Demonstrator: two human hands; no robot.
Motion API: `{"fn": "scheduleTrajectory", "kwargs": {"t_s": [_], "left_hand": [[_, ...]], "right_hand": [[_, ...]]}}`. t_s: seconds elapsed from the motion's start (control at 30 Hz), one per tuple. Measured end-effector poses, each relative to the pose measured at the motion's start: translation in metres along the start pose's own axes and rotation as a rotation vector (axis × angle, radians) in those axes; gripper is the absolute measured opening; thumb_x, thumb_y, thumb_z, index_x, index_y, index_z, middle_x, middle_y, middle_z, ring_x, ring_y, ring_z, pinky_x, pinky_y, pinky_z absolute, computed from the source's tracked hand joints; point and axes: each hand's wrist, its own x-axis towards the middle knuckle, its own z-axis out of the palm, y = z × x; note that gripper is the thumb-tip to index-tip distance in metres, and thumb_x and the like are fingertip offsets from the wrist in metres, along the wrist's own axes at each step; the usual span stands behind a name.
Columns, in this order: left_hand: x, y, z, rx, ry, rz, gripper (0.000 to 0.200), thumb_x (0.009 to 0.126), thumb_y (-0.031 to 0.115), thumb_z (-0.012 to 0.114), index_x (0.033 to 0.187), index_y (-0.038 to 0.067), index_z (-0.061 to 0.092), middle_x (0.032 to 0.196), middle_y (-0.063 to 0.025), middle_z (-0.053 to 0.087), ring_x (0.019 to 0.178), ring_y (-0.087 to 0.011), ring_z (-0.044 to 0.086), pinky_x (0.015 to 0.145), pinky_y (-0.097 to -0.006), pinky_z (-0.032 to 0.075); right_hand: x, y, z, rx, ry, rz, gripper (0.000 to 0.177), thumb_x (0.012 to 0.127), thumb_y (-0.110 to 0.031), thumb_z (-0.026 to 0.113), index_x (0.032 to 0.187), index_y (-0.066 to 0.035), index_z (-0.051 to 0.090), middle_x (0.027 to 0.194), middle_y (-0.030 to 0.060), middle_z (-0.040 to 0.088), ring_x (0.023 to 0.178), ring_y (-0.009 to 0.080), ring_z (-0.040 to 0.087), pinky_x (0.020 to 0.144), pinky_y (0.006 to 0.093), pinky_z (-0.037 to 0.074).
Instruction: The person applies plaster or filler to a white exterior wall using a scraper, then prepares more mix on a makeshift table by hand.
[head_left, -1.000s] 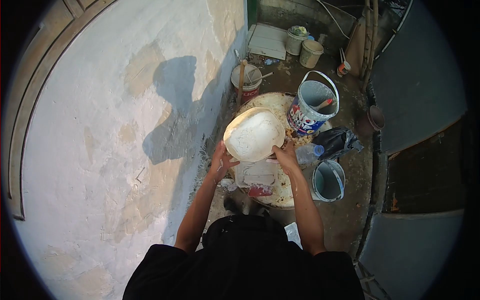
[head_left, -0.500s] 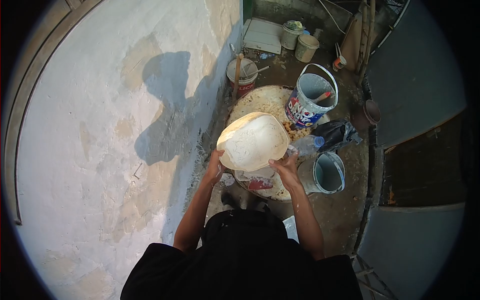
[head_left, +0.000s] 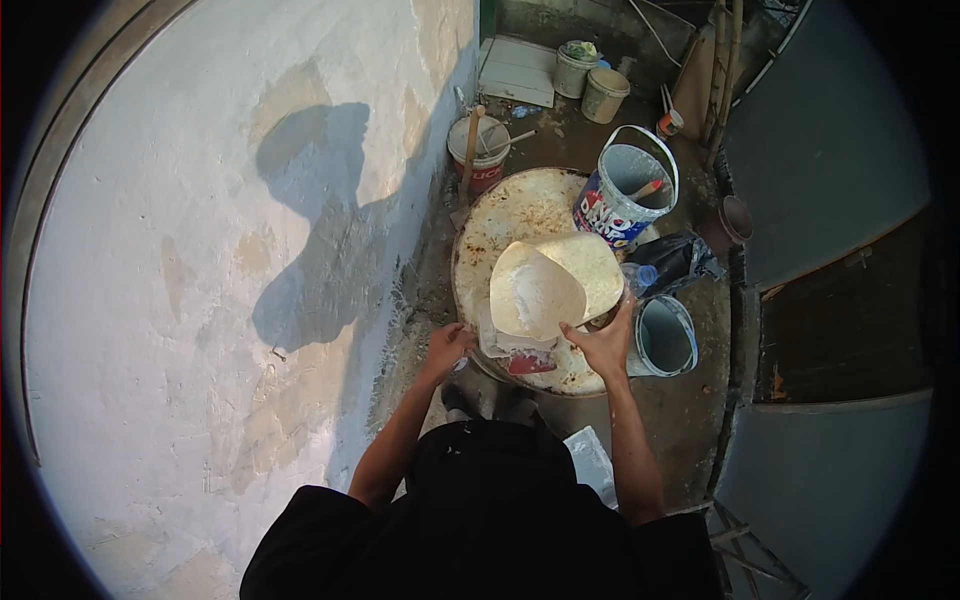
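Note:
A pale, flexible bowl [head_left: 600, 270] with white powder [head_left: 530, 295] inside is gripped at its right rim by my right hand [head_left: 605, 340]. The bowl looks tilted and bent, over a round, stained tabletop [head_left: 483, 225]. My left hand [head_left: 450, 348] is off the bowl, by the table's left front edge, with its fingers curled together; whether it holds something small is unclear. Between my hands, a red-bladed tool [head_left: 531, 362] and a whitish tray [head_left: 500, 340] lie on the table, partly under the bowl.
A paint bucket [head_left: 607, 205] with a red-tipped tool stands at the table's back right. Nearby are a plastic bottle [head_left: 640, 277], a black bag [head_left: 672, 262] and a grey bucket [head_left: 665, 338]. Another bucket [head_left: 480, 150] stands by the wall [head_left: 200, 300]. More pails [head_left: 605, 95] are behind.
My left hand has let go of the bowl's left rim and moved slightly right and down. The bowl has shifted right in my right hand and now appears folded and tilted.

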Motion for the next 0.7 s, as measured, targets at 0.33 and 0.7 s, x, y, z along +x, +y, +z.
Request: {"fn": "scheduleTrajectory", "kwargs": {"t_s": [0.33,0.7], "left_hand": [[0.017,-0.017,0.013,-0.121,-0.011,-0.017,0.020,0.089,0.013,0.066,0.097,-0.005,0.065,0.083,-0.0087,0.068,0.071,-0.0151,0.066,0.065,-0.0292,0.057],[0.011,-0.011,0.022,-0.184,0.024,-0.006,0.017,0.089,0.011,0.065,0.097,-0.005,0.064,0.085,-0.0087,0.067,0.072,-0.0157,0.066,0.064,-0.0317,0.060]], "right_hand": [[0.000,0.003,0.004,-0.499,-0.061,-0.214,0.109,0.052,-0.028,0.089,0.138,0.006,0.030,0.126,0.0259,0.045,0.119,0.0417,0.046,0.103,0.0469,0.039],[-0.002,0.022,0.005,-0.499,-0.171,-0.313,0.112,0.045,-0.016,0.093,0.137,0.000,0.031,0.125,0.0237,0.044,0.116,0.0420,0.046,0.098,0.0466,0.044]]}}
